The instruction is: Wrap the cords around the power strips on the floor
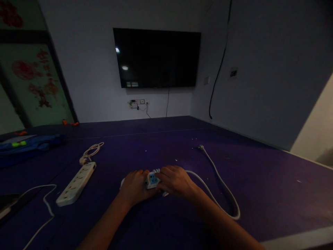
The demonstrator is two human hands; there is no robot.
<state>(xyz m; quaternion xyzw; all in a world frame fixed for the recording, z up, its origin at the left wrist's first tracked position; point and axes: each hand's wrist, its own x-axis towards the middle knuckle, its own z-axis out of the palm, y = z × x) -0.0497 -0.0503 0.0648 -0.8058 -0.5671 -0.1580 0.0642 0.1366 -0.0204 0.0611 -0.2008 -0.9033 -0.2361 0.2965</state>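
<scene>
Right of the white power strip (76, 184), the left hand (136, 185) clasped a blue-faced socket block (153, 178), seemingly light, rigid, best held by its sides, with the right hand (174, 178) clamped on it too and a pale cord (238, 211) beyond.

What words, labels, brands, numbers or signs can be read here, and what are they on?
"福", apparently: red character on the pane above the door.
Red lettering on the door: too blurred.
Wall television: no brand readable.
Long power strip: any markings too small.
Held socket block, between left hand and right hand: any print too small or covered.
</scene>
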